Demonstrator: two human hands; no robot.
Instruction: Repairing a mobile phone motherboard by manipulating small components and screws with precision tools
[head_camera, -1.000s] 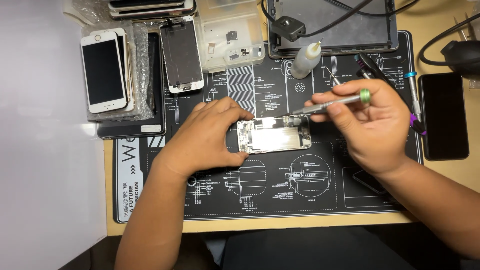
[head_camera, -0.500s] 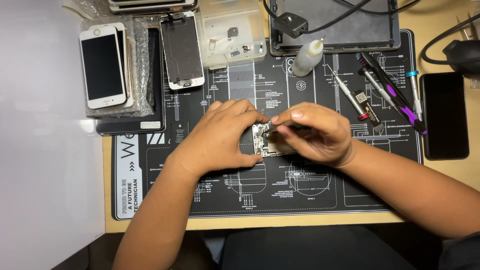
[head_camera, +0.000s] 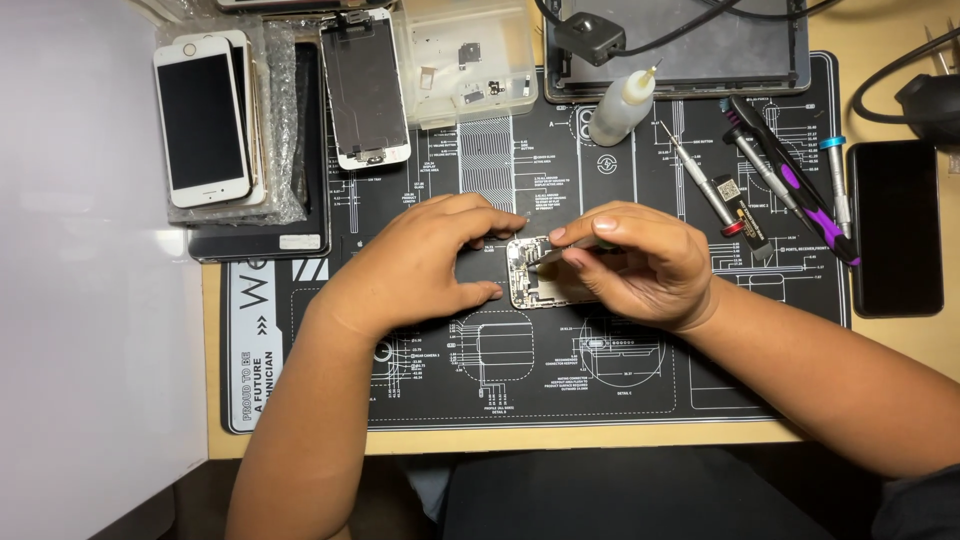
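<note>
While left hand (head_camera: 420, 265) steadies opened phone chassis (head_camera: 535, 272) mid-mat (head_camera: 620, 390), fingers spread along its edges, right hand (head_camera: 640, 262) fingers pinch small part at upper end. Judged mid-job: internals exposed, detached screen (head_camera: 366, 88) lies apart.

Far left of our bench we see a white phone (head_camera: 202, 120) with a dark screen on bubble wrap (head_camera: 283, 150), a detached white-framed screen panel (head_camera: 366, 88) beside it, and a black phone (head_camera: 894, 226) far right.
</note>
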